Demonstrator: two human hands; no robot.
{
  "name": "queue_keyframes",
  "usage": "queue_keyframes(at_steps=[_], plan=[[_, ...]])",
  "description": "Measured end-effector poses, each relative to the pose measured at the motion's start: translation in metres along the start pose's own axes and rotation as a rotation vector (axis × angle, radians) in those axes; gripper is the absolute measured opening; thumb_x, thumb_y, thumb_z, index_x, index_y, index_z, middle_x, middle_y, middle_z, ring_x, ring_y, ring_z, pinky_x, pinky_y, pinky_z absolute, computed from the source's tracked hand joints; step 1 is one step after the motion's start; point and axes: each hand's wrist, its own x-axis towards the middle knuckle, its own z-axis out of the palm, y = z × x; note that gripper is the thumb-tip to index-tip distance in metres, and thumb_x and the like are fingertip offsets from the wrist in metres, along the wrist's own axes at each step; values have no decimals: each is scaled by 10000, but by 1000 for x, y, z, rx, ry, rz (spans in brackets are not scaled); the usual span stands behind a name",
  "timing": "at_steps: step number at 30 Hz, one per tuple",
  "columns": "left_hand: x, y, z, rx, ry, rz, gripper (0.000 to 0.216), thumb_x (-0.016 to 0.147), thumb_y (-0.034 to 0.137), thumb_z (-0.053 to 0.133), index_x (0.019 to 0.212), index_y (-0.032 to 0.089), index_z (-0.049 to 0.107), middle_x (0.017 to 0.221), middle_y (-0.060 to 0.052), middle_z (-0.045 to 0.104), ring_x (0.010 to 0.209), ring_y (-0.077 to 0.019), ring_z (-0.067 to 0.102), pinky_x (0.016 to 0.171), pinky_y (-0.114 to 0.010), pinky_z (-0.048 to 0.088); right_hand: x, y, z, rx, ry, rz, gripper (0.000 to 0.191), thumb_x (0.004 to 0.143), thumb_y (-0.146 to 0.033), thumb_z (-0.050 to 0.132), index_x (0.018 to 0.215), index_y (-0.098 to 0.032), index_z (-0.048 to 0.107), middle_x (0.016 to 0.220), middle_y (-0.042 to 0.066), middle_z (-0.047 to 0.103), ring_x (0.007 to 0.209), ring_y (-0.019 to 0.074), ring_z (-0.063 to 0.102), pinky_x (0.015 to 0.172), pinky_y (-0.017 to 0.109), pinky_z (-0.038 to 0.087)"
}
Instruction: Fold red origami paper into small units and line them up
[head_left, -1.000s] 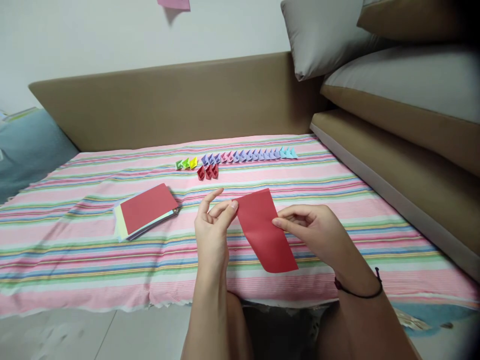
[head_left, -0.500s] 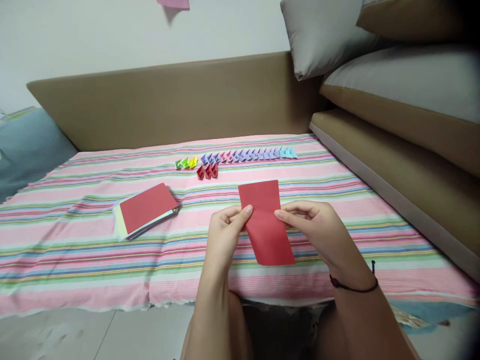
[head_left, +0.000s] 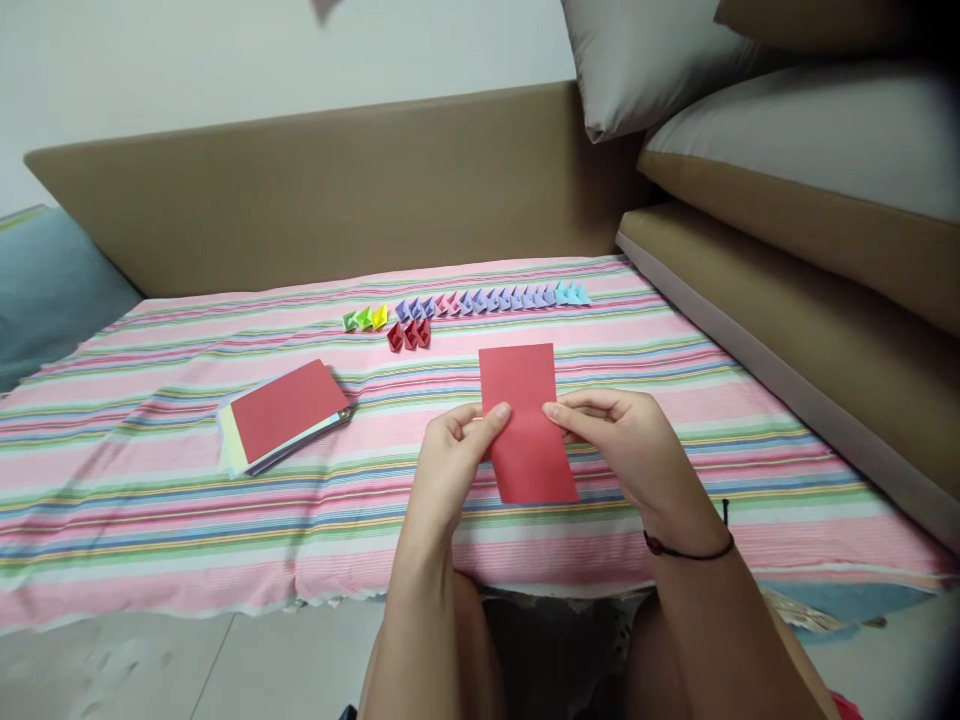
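I hold a red rectangular sheet of paper (head_left: 526, 420) upright over the striped cloth (head_left: 150, 500). My left hand (head_left: 454, 465) pinches its left edge with thumb and forefinger. My right hand (head_left: 622, 440) pinches its right edge at about the same height; a dark cord circles that wrist. Beyond the sheet lies a row of several small folded paper pieces (head_left: 480, 302) in green, yellow, purple, pink and blue, with three red folded pieces (head_left: 409, 335) just in front of it.
A stack of coloured paper sheets (head_left: 281, 415), red on top, lies left of my hands. A brown padded backrest (head_left: 337, 190) runs behind the cloth. Brown and grey cushions (head_left: 795, 170) pile up on the right. A blue-grey cushion (head_left: 45, 290) sits at far left.
The red sheet has turned from slanted to nearly upright and squared. My left hand moved from its upper corner to its left edge, and both hands shifted slightly up and closer together.
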Motion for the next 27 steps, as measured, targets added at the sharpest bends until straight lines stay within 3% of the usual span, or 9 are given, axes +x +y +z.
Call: queue_keyframes(at_steps=[3,8,13,18,23,25,27], plan=[[-2,-1,6,-17,-91,-49,355,658,348,759,920,114,707,811,-96,729,702,-202,672,674,-300,529,0,1,2,-13,32,-21,264,661,-392,746,756,-148,711,717,58,708,687,192,662,671,331,571],[1,-7,12,-29,-25,-37,329,578,249,809,866,119,716,859,-97,736,708,-200,674,655,-284,528,0,5,4,-85,82,-84,274,666,-407,737,768,-153,718,702,52,698,659,183,642,626,313,553],[0,-5,15,-48,9,-15,304,604,249,792,859,104,709,838,-103,735,692,-193,669,664,-293,531,-1,0,7,28,37,-84,256,702,-407,712,799,-171,713,764,42,700,717,173,653,686,304,556],[1,-5,20,-113,206,103,296,558,242,813,789,104,688,810,-83,728,659,-170,649,653,-286,521,-4,-9,2,8,-46,-64,272,789,-431,628,876,-187,713,805,35,694,765,150,646,711,272,536],[6,-3,22,-292,407,206,304,495,223,833,714,111,653,721,-38,704,614,-135,625,646,-260,504,-9,-14,6,8,-299,-9,239,704,-349,721,892,-208,682,926,33,716,855,183,671,784,305,539],[6,-2,22,-347,446,222,304,497,215,830,717,113,648,723,-32,699,623,-130,626,647,-251,497,-10,-13,15,33,-281,-18,220,695,-323,722,867,-196,670,901,42,721,844,194,679,785,319,545],[6,-1,22,-392,474,233,311,506,211,827,741,118,646,737,-26,694,638,-127,628,645,-243,492,-11,-11,24,41,-178,-40,178,702,-308,710,820,-183,665,844,47,724,801,196,685,744,313,553]])
